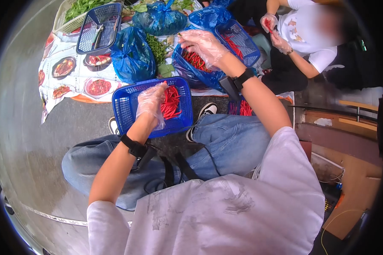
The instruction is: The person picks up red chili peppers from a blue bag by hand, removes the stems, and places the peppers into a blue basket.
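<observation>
My left hand [151, 104], in a clear plastic glove, is over the blue basket [124, 124] by my feet. Its fingers are closed, and the red tip of a chili [165, 83] shows at the fingertips. A heap of red chilies [171, 104] lies in the right part of that basket. Gloved the same way, my right hand [205, 47] is raised above an open blue plastic bag [212, 79] of red chilies [195, 61]. Its fingers are pinched together, with a small dark bit at their tips that is too small to name.
Tied blue bags [134, 55] and leafy greens [157, 49] lie on a printed sheet [78, 70]. A dark blue basket [102, 19] holds a tool. On the right sits another person [306, 38], whose gloved hands hold something red. A wooden cabinet [349, 170] stands lower right.
</observation>
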The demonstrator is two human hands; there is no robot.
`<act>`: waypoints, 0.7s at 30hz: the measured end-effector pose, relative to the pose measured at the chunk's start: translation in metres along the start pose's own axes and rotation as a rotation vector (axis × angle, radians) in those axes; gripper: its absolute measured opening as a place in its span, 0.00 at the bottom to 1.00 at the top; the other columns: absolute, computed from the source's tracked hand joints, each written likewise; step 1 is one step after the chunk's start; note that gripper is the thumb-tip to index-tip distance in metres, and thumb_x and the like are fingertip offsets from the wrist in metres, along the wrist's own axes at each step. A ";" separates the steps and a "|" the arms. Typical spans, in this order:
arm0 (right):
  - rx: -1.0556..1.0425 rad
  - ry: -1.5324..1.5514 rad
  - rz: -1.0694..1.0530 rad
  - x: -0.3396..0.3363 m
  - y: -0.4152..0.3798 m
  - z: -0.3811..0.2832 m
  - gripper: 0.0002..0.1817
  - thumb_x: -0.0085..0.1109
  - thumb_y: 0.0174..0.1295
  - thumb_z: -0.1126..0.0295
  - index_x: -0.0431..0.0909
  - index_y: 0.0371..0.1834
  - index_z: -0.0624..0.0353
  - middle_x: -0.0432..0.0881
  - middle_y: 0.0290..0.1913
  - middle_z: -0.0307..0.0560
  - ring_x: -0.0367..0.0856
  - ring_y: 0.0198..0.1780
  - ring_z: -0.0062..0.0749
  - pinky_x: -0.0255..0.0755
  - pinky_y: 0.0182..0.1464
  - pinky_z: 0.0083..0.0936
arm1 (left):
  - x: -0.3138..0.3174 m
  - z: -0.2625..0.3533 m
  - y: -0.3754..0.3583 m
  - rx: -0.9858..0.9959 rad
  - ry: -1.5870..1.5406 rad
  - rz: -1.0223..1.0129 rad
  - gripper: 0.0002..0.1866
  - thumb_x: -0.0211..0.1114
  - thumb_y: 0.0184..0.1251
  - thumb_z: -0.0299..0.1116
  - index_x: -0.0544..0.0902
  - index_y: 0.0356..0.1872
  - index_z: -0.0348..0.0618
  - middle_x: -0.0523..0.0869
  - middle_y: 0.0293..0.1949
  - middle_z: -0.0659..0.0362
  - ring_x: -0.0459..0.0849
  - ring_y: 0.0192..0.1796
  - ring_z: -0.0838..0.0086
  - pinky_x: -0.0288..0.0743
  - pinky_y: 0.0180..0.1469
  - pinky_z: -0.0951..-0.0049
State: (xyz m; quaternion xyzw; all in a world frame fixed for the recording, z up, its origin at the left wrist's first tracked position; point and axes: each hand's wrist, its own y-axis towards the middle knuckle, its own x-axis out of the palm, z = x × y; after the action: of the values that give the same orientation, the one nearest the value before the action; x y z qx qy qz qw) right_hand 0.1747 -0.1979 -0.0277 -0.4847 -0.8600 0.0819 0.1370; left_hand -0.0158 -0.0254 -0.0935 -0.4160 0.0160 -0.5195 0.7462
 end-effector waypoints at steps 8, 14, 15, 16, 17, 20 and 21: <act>0.234 -1.175 0.549 -0.143 0.064 0.129 0.14 0.62 0.60 0.61 0.87 0.41 0.59 0.90 0.37 0.49 0.88 0.41 0.40 0.80 0.48 0.33 | -0.048 -0.089 0.054 -0.216 -0.110 0.247 0.02 0.68 0.63 0.22 0.82 0.33 0.37 0.85 0.27 0.55 0.81 0.24 0.73 0.73 0.26 0.77; 0.231 -1.135 0.448 -0.143 0.057 0.202 0.22 0.70 0.55 0.60 0.86 0.51 0.58 0.89 0.48 0.58 0.88 0.52 0.45 0.78 0.59 0.34 | -0.056 -0.102 0.083 -0.212 0.118 0.184 0.04 0.66 0.66 0.22 0.81 0.36 0.31 0.87 0.36 0.49 0.88 0.40 0.62 0.86 0.44 0.69; 0.240 -1.157 0.446 -0.139 0.063 0.207 0.22 0.71 0.55 0.60 0.86 0.52 0.58 0.89 0.48 0.57 0.88 0.52 0.45 0.78 0.59 0.34 | -0.062 -0.105 0.084 -0.177 0.279 0.100 0.05 0.66 0.67 0.22 0.80 0.38 0.29 0.87 0.40 0.47 0.89 0.46 0.60 0.87 0.50 0.66; 0.253 -1.176 0.441 -0.134 0.068 0.212 0.22 0.72 0.56 0.59 0.86 0.52 0.57 0.89 0.48 0.57 0.88 0.52 0.44 0.78 0.59 0.34 | -0.068 -0.110 0.084 -0.188 0.285 0.121 0.05 0.66 0.67 0.22 0.80 0.38 0.29 0.87 0.40 0.47 0.89 0.46 0.60 0.87 0.50 0.66; 0.313 -1.137 0.426 -0.131 0.075 0.216 0.20 0.71 0.57 0.60 0.87 0.50 0.57 0.89 0.47 0.56 0.88 0.52 0.45 0.78 0.59 0.35 | -0.071 -0.114 0.088 -0.281 0.008 0.170 0.08 0.66 0.68 0.23 0.80 0.43 0.27 0.87 0.44 0.45 0.87 0.50 0.58 0.85 0.53 0.63; 0.303 -1.349 0.348 -0.126 0.090 0.221 0.09 0.63 0.63 0.67 0.89 0.40 0.56 0.88 0.42 0.59 0.88 0.49 0.49 0.79 0.54 0.39 | -0.108 -0.160 0.117 -0.130 0.044 -0.163 0.17 0.64 0.70 0.24 0.76 0.56 0.24 0.85 0.54 0.41 0.87 0.54 0.54 0.83 0.59 0.58; 0.306 -1.348 0.351 -0.126 0.087 0.218 0.09 0.63 0.63 0.67 0.89 0.40 0.56 0.88 0.42 0.59 0.88 0.49 0.49 0.79 0.54 0.39 | -0.149 -0.213 0.153 0.375 0.286 -0.519 0.18 0.65 0.70 0.26 0.77 0.56 0.25 0.86 0.54 0.42 0.87 0.54 0.56 0.83 0.57 0.59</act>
State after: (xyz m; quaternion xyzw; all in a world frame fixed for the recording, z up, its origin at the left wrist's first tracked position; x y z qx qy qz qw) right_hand 0.2386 -0.2627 -0.2782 -0.4350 -0.6457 0.5045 -0.3733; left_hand -0.0648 -0.0188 -0.3909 -0.1850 -0.0817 -0.7386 0.6431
